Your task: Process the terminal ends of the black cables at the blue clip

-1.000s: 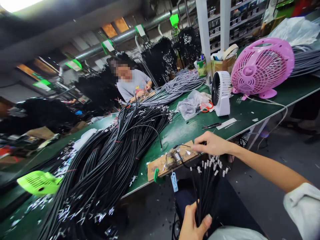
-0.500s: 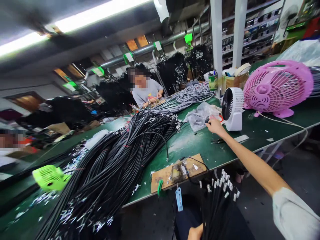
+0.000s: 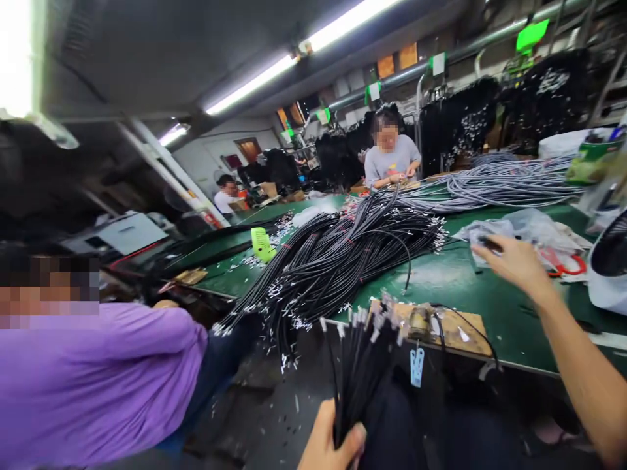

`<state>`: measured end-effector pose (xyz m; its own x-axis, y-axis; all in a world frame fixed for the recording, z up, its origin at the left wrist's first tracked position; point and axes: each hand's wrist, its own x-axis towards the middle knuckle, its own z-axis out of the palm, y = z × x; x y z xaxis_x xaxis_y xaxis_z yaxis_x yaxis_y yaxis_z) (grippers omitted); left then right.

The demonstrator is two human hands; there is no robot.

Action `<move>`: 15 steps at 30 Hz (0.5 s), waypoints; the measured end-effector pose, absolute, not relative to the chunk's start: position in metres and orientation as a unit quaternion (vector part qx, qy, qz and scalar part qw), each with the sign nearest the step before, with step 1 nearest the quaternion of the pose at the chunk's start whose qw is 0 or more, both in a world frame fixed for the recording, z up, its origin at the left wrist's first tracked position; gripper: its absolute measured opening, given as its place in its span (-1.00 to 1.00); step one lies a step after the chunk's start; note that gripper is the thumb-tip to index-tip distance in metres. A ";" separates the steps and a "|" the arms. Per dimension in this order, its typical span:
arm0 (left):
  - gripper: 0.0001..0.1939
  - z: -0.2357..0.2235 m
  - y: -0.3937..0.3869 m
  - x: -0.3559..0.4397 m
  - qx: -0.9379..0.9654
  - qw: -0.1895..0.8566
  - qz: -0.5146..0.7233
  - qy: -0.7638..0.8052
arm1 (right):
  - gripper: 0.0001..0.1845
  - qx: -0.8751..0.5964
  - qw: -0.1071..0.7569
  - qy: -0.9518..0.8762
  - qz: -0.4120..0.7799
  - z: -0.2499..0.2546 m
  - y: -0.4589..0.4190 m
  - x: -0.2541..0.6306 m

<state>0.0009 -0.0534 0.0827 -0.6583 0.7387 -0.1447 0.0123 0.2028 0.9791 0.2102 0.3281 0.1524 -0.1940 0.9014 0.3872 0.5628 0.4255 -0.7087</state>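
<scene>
My left hand (image 3: 329, 438), low in the middle, is closed around a bundle of black cables (image 3: 360, 356) whose white connector ends point upward. My right hand (image 3: 519, 264) reaches over the green table with thumb and fingertips pinched on a small black piece (image 3: 491, 245); its exact kind is too small to tell. Beside and behind that hand lies a crumpled clear plastic bag (image 3: 531, 223). To its right are red scissor-like handles (image 3: 571, 264). A large heap of black cables (image 3: 337, 254) lies across the table, left of my right hand.
A wooden board (image 3: 463, 329) with a small fixture sits at the table's front edge, a blue clip (image 3: 417, 367) hanging below. A white fan (image 3: 610, 261) stands right; grey cables (image 3: 519, 183) lie behind. A person in purple (image 3: 108, 372) sits close at left; another person (image 3: 392, 156) works opposite.
The view has swung left, bringing the person in purple into sight and the pink fan out. The left hand and its cable bundle show higher. The right hand still pinches the black piece by the bag.
</scene>
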 end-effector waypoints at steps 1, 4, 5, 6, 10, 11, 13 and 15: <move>-0.54 0.089 -0.052 0.000 0.260 0.296 0.585 0.709 | -0.67 -0.408 0.385 -0.780 0.276 0.150 0.294 0.202; -0.61 0.107 -0.040 0.010 0.309 0.251 0.573 0.717 | -0.13 -0.186 0.261 -0.830 0.457 0.134 0.178 0.165; -0.63 0.111 -0.036 0.017 0.345 0.254 0.560 0.709 | 0.08 -0.185 0.289 -0.799 0.493 0.127 0.144 0.151; -0.64 0.112 -0.032 0.024 0.385 0.274 0.545 0.693 | 0.19 -0.194 0.313 -0.760 0.535 0.122 0.115 0.138; -0.42 0.097 -0.030 0.042 0.452 0.391 0.522 0.608 | -0.16 -0.285 0.394 -0.632 0.604 0.125 0.067 0.107; -0.46 0.090 -0.033 0.042 0.468 0.427 0.507 0.585 | -0.29 -0.282 0.414 -0.619 0.605 0.132 0.068 0.107; -0.70 0.073 -0.043 0.038 0.504 0.469 0.461 0.560 | -0.54 -0.258 0.459 -0.593 0.609 0.150 0.075 0.114; -0.89 0.059 -0.053 0.028 0.549 0.443 0.393 0.590 | -0.71 -0.243 0.499 -0.556 0.618 0.169 0.082 0.129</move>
<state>0.0279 -0.0526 0.0593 -0.0042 0.9957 -0.0922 0.2995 0.0892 0.9499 0.1287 0.0818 0.1688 -0.3833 0.8878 0.2546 -0.3460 0.1175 -0.9309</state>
